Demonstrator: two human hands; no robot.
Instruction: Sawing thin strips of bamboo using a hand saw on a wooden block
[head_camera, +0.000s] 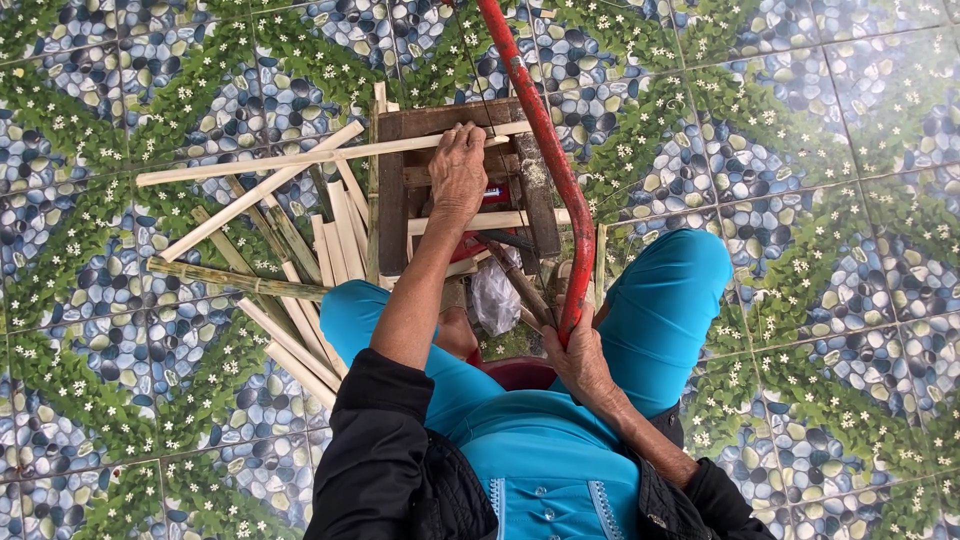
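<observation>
- Bright, even daylight fills the view; no lamp or clear direction of light shows.
- Shadows are soft and faint, with only a darker patch under the wooden frame (465, 180) and between the knees.
- A pale, washed-out haze lies over the tiled floor (850, 120) at the upper right, perhaps glare off the glossy tiles.
- The red bar (545, 150) carries a thin shine along its length.
- Focus is sharp on the left hand (458, 172) and the bamboo strips (300, 160).
- Tile lines bend toward the edges, showing wide-angle distortion.
- The black sleeve (370, 450) at the bottom is dark, with little detail.
</observation>
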